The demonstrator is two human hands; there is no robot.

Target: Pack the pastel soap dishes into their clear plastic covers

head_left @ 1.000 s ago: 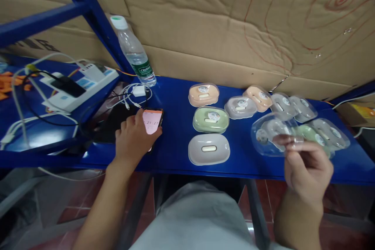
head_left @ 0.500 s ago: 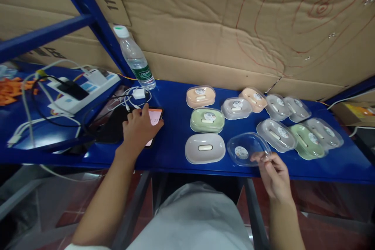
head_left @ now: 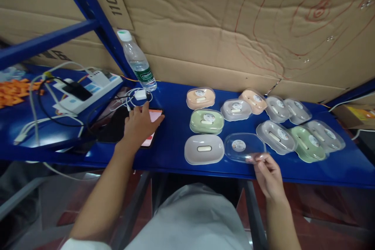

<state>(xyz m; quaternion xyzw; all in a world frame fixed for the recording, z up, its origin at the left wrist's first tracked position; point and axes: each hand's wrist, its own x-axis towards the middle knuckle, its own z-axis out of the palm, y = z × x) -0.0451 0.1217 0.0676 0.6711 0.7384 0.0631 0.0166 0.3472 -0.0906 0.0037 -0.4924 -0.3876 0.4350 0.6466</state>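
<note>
My right hand point(head_left: 270, 175) pinches the right edge of a clear plastic lid point(head_left: 250, 143) with a round sticker. The lid is low over the blue shelf, its left end close beside an uncovered grey soap box point(head_left: 190, 149). A pale oblong piece sits in the middle of that box. My left hand point(head_left: 140, 127) lies over a smartphone point(head_left: 156, 115) with its fingers apart, and partly hides the lit screen. Behind the grey box are a lidded green soap box point(head_left: 197, 121) and a lidded orange one point(head_left: 193, 95).
Several more lidded soap boxes point(head_left: 271, 138) stand to the right. A water bottle point(head_left: 136, 62) stands at the back left near a white charger point(head_left: 140, 94). Farther left are a power strip point(head_left: 73, 103), tangled cables and orange pieces point(head_left: 14, 91). Cardboard point(head_left: 190, 15) walls off the back.
My right hand has moved slightly left with the clear lid, bringing it flatter and closer to the uncovered grey box. My left hand stays over the smartphone.
</note>
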